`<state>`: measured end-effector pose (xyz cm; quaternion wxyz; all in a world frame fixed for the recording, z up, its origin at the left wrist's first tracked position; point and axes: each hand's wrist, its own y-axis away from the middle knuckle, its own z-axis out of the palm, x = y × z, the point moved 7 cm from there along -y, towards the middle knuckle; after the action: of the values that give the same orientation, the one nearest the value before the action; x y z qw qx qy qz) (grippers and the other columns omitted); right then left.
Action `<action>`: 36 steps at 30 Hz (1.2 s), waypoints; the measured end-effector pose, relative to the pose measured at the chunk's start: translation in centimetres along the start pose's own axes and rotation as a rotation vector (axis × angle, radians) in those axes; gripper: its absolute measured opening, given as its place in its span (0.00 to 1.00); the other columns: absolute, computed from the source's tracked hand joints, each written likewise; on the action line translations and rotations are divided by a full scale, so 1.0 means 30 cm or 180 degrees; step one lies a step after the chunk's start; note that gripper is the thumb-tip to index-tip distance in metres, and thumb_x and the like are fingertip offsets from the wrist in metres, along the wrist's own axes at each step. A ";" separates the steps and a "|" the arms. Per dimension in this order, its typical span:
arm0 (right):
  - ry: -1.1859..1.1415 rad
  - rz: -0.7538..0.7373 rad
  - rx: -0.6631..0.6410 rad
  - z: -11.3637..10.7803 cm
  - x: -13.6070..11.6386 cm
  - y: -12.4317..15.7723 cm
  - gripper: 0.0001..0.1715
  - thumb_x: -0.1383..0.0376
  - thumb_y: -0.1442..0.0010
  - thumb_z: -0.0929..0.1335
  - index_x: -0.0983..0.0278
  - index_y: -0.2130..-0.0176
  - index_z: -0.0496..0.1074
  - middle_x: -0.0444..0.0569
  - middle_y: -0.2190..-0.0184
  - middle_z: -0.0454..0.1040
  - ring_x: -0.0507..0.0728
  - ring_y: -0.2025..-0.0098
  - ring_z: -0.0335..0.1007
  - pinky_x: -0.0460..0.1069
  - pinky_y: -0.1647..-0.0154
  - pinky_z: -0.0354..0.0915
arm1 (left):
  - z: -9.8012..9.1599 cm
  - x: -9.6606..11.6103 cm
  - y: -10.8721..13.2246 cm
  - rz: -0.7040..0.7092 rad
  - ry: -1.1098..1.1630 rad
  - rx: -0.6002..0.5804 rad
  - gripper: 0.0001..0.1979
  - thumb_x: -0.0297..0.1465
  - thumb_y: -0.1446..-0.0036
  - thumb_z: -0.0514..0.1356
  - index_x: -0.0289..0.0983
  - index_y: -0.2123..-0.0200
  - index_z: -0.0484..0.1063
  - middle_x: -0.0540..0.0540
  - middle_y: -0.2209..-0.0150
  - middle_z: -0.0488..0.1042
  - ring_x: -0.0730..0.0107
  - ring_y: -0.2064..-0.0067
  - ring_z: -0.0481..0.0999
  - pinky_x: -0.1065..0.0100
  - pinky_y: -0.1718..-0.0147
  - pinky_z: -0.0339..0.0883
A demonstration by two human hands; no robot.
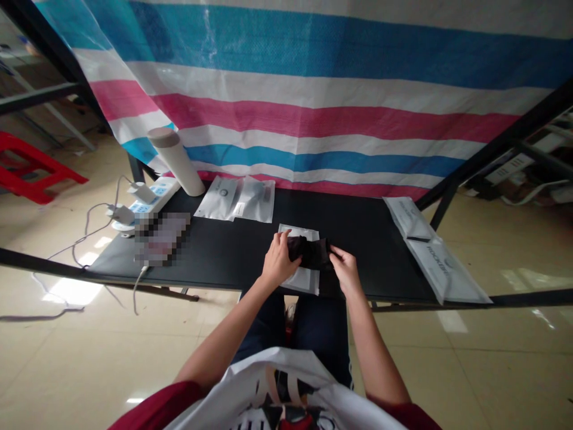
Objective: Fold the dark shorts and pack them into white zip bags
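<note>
On the black desk [358, 230], a dark cloth [318, 254] is being held over the white pouch [308, 282], 1 end being gripped by the left hand [278, 261], 1 pinched by the right hand [344, 267]. It is being judged soft and light, best taken by its ends.

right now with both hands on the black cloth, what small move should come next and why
Probably ease the right hand slightly outward to smooth the black cloth: it looks bunched near the left hand, which grips one end, while the right pinches the other, so a gentle pull could flatten it above the white pouch.
</note>
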<state>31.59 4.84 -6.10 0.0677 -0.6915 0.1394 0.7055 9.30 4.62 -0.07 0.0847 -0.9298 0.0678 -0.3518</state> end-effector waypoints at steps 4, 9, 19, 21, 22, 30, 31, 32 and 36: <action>-0.0017 -0.0077 0.0190 -0.055 -0.009 -0.011 0.18 0.57 0.55 0.74 0.63 0.63 0.80 0.50 0.62 0.82 0.62 0.55 0.76 0.55 0.49 0.68 | -0.042 -0.055 0.006 -0.0080 0.0164 0.0172 0.33 0.29 0.46 0.58 0.41 0.38 0.51 0.41 0.48 0.66 0.59 0.53 0.75 0.58 0.57 0.72; 0.0349 0.0138 0.0208 -0.091 0.023 -0.007 0.22 0.48 0.49 0.71 0.64 0.75 0.76 0.44 0.80 0.74 0.57 0.70 0.71 0.49 0.67 0.66 | -0.078 -0.158 0.058 -0.0149 0.0068 0.0275 0.26 0.33 0.41 0.56 0.38 0.41 0.54 0.40 0.48 0.67 0.61 0.57 0.74 0.57 0.57 0.72; 0.0388 0.0281 -0.0089 -0.069 0.026 0.012 0.29 0.43 0.56 0.74 0.64 0.67 0.79 0.49 0.67 0.79 0.59 0.64 0.73 0.48 0.69 0.66 | -0.098 -0.197 0.080 0.0383 -0.0615 0.0086 0.10 0.30 0.41 0.56 0.41 0.56 0.72 0.42 0.52 0.70 0.55 0.50 0.67 0.52 0.49 0.64; 0.0474 0.0322 -0.0157 -0.071 0.030 0.004 0.27 0.44 0.55 0.74 0.64 0.67 0.79 0.48 0.70 0.79 0.58 0.66 0.73 0.47 0.72 0.65 | -0.092 -0.171 0.067 0.0602 -0.0707 -0.0154 0.13 0.28 0.42 0.54 0.42 0.56 0.73 0.43 0.51 0.72 0.54 0.48 0.66 0.51 0.50 0.64; 0.0534 0.0306 -0.0170 -0.073 0.031 -0.002 0.26 0.44 0.54 0.73 0.64 0.68 0.79 0.48 0.72 0.78 0.58 0.68 0.72 0.47 0.73 0.65 | -0.084 -0.157 0.061 0.0722 -0.0749 -0.0302 0.15 0.26 0.43 0.54 0.42 0.55 0.74 0.43 0.50 0.72 0.53 0.47 0.66 0.51 0.50 0.64; 0.1125 0.0258 -0.0382 -0.060 0.033 -0.066 0.18 0.53 0.47 0.66 0.62 0.65 0.79 0.43 0.81 0.72 0.55 0.77 0.66 0.46 0.80 0.58 | -0.031 -0.177 -0.036 0.0678 -0.0960 -0.0883 0.40 0.26 0.57 0.58 0.40 0.37 0.61 0.41 0.36 0.63 0.42 0.38 0.60 0.46 0.48 0.64; 0.1316 0.0232 -0.0418 -0.055 0.026 -0.074 0.18 0.53 0.46 0.65 0.61 0.68 0.78 0.42 0.82 0.70 0.54 0.78 0.65 0.46 0.79 0.57 | -0.025 -0.190 -0.049 0.0604 -0.0962 -0.0946 0.40 0.28 0.58 0.59 0.39 0.37 0.61 0.40 0.36 0.63 0.41 0.38 0.59 0.45 0.47 0.64; 0.1507 0.0187 -0.0427 -0.050 0.017 -0.080 0.17 0.53 0.45 0.65 0.61 0.70 0.77 0.42 0.83 0.69 0.54 0.78 0.64 0.46 0.78 0.56 | -0.020 -0.199 -0.059 0.0553 -0.0958 -0.1013 0.40 0.30 0.58 0.60 0.38 0.38 0.61 0.39 0.36 0.63 0.40 0.38 0.59 0.44 0.47 0.63; 0.2127 -0.0275 -0.0115 -0.035 -0.039 -0.089 0.20 0.50 0.49 0.71 0.60 0.62 0.75 0.44 0.75 0.72 0.55 0.73 0.68 0.48 0.72 0.58 | -0.040 -0.187 -0.071 0.0542 -0.0916 -0.0892 0.39 0.32 0.56 0.61 0.37 0.38 0.59 0.37 0.39 0.65 0.44 0.38 0.61 0.48 0.46 0.63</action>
<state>33.40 7.18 -5.20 0.0359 -0.8909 0.1119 0.4387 4.49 7.62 -2.35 -0.0072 -0.9640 0.1815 -0.1942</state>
